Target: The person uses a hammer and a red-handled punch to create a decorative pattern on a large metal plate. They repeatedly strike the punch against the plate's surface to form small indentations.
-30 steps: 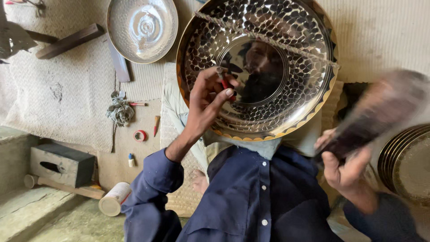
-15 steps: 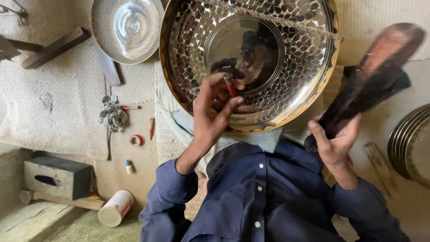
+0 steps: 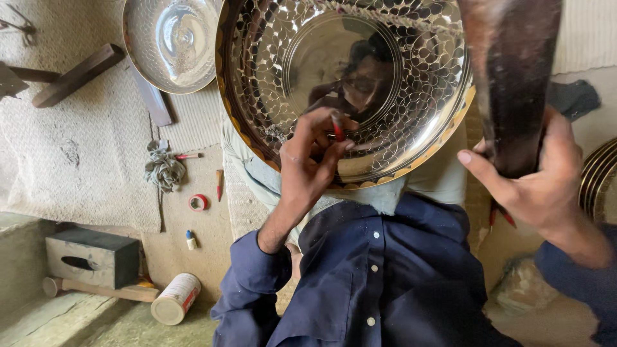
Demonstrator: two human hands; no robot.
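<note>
A large shiny brass plate (image 3: 411, 109) with a hammered scale pattern and a smooth round centre leans against my lap. My left hand (image 3: 312, 160) rests on its lower part and pinches a small red-tipped punch (image 3: 337, 128) against the metal. My right hand (image 3: 530, 183) grips the handle of a dark wooden mallet (image 3: 511, 71), raised high over the plate's right side. My blue shirt (image 3: 379, 276) fills the bottom of the view.
A second plain metal dish (image 3: 170, 42) lies at the upper left on a woven mat. Wooden blocks (image 3: 77, 74), a rag (image 3: 164, 168), a tape roll (image 3: 198, 202), a grey box (image 3: 93, 257) and a tin can (image 3: 175, 299) lie on the floor at left. Stacked plates (image 3: 598, 186) show at the right edge.
My right hand has swung the mallet up from low at the right to high over the plate. The left hand has stayed on the plate with the punch.
</note>
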